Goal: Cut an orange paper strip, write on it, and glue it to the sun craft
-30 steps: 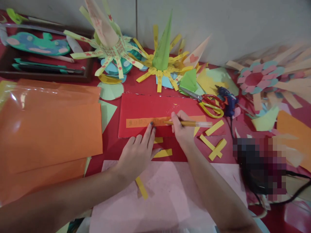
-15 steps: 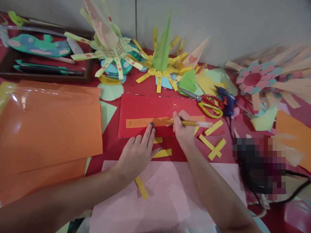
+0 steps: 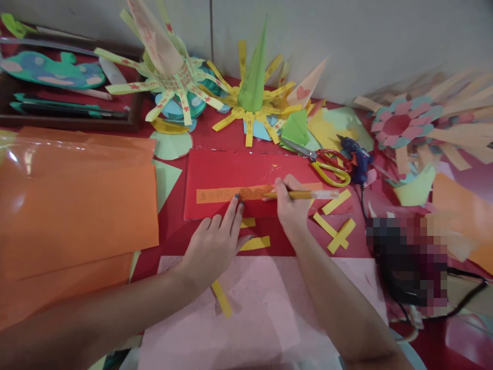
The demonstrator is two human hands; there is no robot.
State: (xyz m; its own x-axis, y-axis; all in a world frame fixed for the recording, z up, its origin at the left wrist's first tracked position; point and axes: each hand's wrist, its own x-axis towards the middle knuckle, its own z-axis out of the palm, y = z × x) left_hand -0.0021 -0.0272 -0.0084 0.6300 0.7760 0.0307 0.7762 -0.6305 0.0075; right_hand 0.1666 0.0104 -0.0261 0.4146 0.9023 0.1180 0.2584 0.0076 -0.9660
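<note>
An orange paper strip [image 3: 215, 195] with small drawn marks lies across a red card [image 3: 231, 172] in the middle. My left hand [image 3: 213, 244] rests flat, fingers stretched out, with two fingertips pressing the strip down. My right hand [image 3: 290, 205] is closed on a yellow pen [image 3: 308, 195], whose tip touches the strip just right of my left fingertips. Several loose yellow strips [image 3: 335, 228] lie around both hands.
Orange sheets [image 3: 77, 205] cover the left. A pink sheet [image 3: 262, 308] lies under my forearms. Scissors [image 3: 331, 167] and a blue glue gun [image 3: 358, 156] sit at the right, with a black cable. Paper cone crafts [image 3: 169, 67] line the wall, and a dark tray [image 3: 69, 97] stands far left.
The view has drifted slightly. Both hands stay on the strip, the pen tip working at nearly the same spot.
</note>
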